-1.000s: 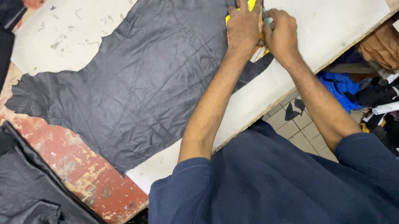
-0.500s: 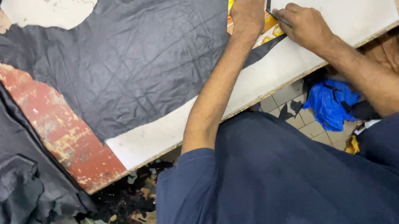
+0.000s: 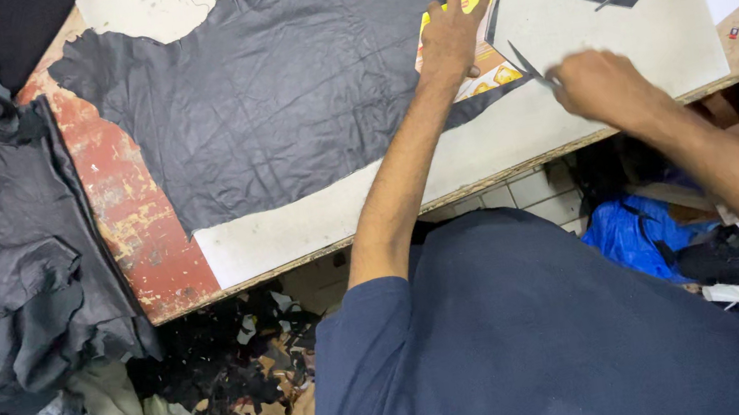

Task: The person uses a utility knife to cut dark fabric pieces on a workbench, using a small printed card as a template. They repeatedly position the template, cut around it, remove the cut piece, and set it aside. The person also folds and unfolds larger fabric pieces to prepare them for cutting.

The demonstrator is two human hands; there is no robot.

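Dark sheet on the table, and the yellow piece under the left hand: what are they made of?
The dark sheet looks like leather: matte, finely creased, with ragged, hide-like edges. It could be a synthetic. The yellow piece under the left hand looks like thin printed cardboard: flat, stiff, with straight edges and a slightly glossy face.

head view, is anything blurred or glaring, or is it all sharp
In the head view the right hand and the blade it holds are smeared by motion blur; the left hand, flat on the yellow card, and the black leather look sharp, its creases clear; light is even and soft, without harsh glare on the pale board.
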